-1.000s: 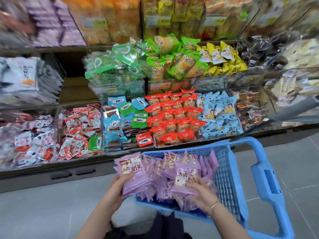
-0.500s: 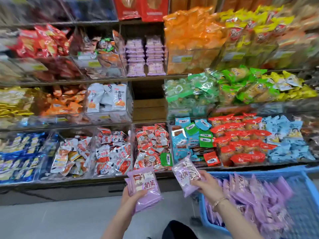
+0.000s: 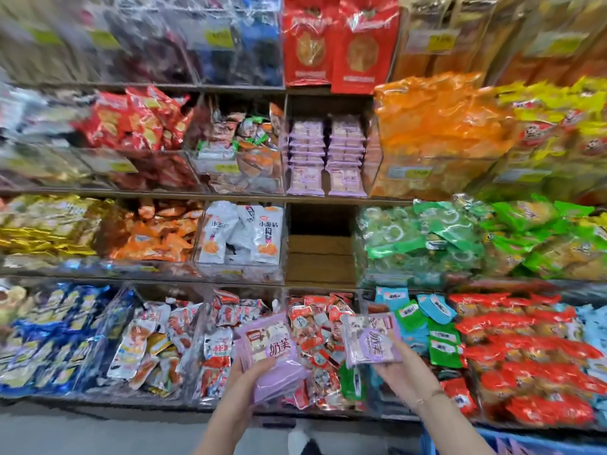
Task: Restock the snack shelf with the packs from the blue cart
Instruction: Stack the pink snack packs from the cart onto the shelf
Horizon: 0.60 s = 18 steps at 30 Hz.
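My left hand (image 3: 244,382) grips a stack of purple snack packs (image 3: 271,349) in front of the lowest shelf. My right hand (image 3: 402,369) holds another purple pack (image 3: 371,339) by its lower edge, a little higher and to the right. Two stacks of the same purple packs (image 3: 326,156) stand in a clear bin on an upper shelf, straight above my hands. Only a corner of the blue cart (image 3: 512,443) shows at the bottom right.
An empty shelf slot with a brown back (image 3: 320,254) lies under the purple stacks. Bins of red, green, orange, white and blue snack packs fill the shelves all around. Grey floor (image 3: 98,431) runs below the shelf front.
My view has swung up and left from the cart to the shelves. Both hands lifted purple packs out of the cart and now hold them before the shelf.
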Tool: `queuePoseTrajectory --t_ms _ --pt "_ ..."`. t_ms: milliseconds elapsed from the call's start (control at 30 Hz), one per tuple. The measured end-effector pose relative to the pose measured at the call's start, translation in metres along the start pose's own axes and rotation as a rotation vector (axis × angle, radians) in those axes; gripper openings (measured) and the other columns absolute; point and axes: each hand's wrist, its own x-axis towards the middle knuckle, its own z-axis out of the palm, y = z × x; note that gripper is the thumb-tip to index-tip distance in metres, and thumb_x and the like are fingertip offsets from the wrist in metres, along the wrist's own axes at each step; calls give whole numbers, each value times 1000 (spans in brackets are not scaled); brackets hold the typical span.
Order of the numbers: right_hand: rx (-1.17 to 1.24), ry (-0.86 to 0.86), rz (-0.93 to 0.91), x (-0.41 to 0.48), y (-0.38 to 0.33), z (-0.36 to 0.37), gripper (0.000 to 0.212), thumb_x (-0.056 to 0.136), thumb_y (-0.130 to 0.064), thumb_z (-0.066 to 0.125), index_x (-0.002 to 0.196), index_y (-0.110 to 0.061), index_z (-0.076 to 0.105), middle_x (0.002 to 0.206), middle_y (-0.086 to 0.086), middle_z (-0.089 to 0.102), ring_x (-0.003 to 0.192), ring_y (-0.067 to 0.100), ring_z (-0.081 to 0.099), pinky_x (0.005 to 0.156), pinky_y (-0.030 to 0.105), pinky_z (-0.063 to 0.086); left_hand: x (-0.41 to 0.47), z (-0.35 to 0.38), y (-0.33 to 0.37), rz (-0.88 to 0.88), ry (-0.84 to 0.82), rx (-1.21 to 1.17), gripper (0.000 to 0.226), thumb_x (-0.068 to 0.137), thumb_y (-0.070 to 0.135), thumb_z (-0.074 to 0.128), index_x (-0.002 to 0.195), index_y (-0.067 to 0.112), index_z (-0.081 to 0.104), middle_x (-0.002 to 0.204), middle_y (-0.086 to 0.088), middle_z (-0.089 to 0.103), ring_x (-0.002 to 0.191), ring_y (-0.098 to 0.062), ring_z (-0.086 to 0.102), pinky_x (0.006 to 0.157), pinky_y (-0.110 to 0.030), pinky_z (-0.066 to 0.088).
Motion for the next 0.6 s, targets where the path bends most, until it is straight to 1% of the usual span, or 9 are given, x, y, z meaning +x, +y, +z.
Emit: queuePoseTrajectory --t_ms 100,133,233,300,367,433,500,533,600 --pt "-16 -95 9 27 -21 26 36 89 6 44 63 -3 68 72 14 69 68 22 71 57 28 57 33 10 28 39 4 21 104 45 22 90 136 12 41 119 -17 63 85 -31 68 64 -35 53" --pt "-50 -97 -8 37 -27 34 37 87 12 41 61 -2 63 64 13 65 62 22 69 57 29 57 41 15 38 60 2 25 103 44 20 89 136 11 42 114 -14 67 83 -29 70 61 -33 54" --pt "-106 -124 -72 61 -47 61 29 85 20 37 89 -4 53 63 12 63 57 19 66 60 29 56 64 30 69 147 -34 34 89 48 15 86 130 13 49 95 -5 75 79 -24 73 56 -30 55" --pt "-104 -163 -104 73 -63 80 34 85 19 39 98 -9 52 65 11 66 59 19 64 60 27 56 74 36 91 199 -40 31 95 46 13 88 132 15 47 106 -8 73 87 -29 71 66 -37 56" --pt "-63 -182 -155 85 -81 99 26 87 11 42 94 -8 58 74 13 69 64 20 67 58 28 57 83 41 116 250 -65 45 91 50 15 88 131 21 47 110 -3 71 94 -25 70 74 -37 57" --pt "-23 -159 -199 97 -100 120 19 93 -6 45 98 -6 63 95 15 70 80 22 70 66 34 59 90 52 146 301 -97 76 69 59 17 83 118 29 52 94 13 74 80 -5 72 59 -23 56" --pt "-52 -133 -205 111 -119 139 29 97 -23 46 118 -9 60 114 13 65 103 26 65 84 48 55 98 64 177 344 -106 86 57 61 14 79 108 26 51 83 14 72 66 3 69 49 -19 52" --pt "-76 -137 -201 115 -129 149 33 97 -30 46 122 -12 59 116 10 65 107 27 63 83 50 54 102 70 193 368 -120 82 61 54 13 80 108 24 52 85 11 72 66 -1 70 49 -22 53" --pt "-71 -156 -176 121 -147 168 33 96 -34 46 118 -13 62 107 8 71 92 25 70 63 43 58 108 83 226 425 -152 58 78 45 19 79 119 13 55 98 -2 73 77 -15 72 57 -28 57"
